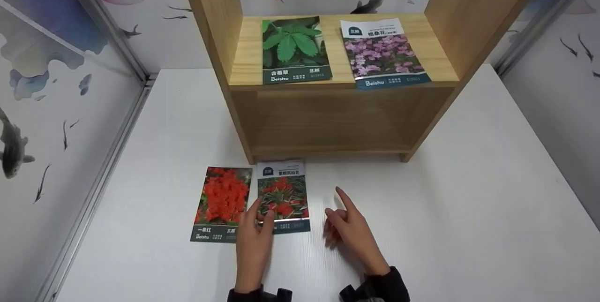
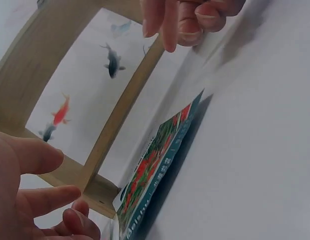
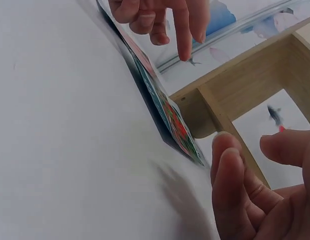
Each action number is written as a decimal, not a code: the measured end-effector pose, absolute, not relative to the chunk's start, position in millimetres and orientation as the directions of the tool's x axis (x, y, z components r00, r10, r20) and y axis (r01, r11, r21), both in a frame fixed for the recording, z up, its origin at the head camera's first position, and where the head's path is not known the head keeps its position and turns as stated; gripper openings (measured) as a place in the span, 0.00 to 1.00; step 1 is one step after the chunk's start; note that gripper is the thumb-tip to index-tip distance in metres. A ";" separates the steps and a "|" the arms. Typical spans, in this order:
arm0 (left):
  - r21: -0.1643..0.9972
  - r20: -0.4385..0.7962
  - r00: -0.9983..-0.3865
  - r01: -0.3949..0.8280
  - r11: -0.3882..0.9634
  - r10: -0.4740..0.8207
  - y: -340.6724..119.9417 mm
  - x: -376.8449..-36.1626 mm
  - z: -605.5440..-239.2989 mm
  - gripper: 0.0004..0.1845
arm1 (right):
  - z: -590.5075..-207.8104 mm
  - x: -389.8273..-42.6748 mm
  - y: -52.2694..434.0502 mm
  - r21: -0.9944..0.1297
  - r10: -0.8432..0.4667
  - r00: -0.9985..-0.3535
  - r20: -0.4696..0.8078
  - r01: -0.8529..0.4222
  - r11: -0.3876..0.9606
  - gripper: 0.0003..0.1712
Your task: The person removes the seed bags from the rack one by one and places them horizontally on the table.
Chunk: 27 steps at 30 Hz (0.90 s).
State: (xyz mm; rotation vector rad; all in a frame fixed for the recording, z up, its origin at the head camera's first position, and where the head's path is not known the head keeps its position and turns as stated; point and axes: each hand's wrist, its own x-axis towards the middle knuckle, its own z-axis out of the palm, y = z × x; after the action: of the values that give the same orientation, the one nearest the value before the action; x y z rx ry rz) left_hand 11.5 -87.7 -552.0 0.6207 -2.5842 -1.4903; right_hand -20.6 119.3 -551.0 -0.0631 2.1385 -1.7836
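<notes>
Left hand [image 1: 253, 241] fingers spread, hiding seed packet [image 1: 284, 196] corner; right hand [image 1: 349, 227] loosely curled.

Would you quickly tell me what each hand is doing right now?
Left hand: open, straight fingers resting on the red-flower seed packet.
Right hand: open, index finger extended, holding nothing, on the white table.

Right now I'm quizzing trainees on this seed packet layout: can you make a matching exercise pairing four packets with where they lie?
Things:
1. green leaf packet
2. purple flower packet
3. all-red flower packet
4. red flower packet with white top

Places:
A. table, leftmost
B. shelf, right side
C. table, under the left hand's fingertips
D. shelf, left side

Pairs: 1-D, 2-B, 3-A, 4-C
</notes>
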 end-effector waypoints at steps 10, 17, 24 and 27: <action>0.915 -0.159 -0.953 -0.240 0.324 -0.258 -65.6 5.2 -536.4 0.36 | -515.9 -15.9 146.1 -0.979 -0.122 -0.979 -0.164 0.146 0.143 0.35; 0.935 -0.104 -0.980 -0.155 0.320 -0.171 -51.5 -2.3 -525.5 0.34 | -505.1 -16.8 161.3 -0.984 -0.028 -0.994 -0.106 0.101 0.145 0.34; 0.947 -0.103 -0.992 -0.122 0.298 -0.078 -40.1 -12.1 -510.6 0.35 | -503.5 -22.1 178.0 -0.981 -0.005 -0.999 -0.044 0.043 0.190 0.36; 0.957 -0.077 -0.997 -0.073 0.282 0.000 -34.1 -16.2 -503.9 0.34 | -507.1 -27.3 190.2 -0.965 0.001 -1.000 -0.015 0.015 0.263 0.37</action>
State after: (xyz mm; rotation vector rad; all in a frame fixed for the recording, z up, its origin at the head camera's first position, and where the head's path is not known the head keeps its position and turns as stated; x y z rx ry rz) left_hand -16.2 -34.1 -503.9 0.0733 -2.5638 -1.9186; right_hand -27.3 190.2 -507.1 0.0152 2.4876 -1.9003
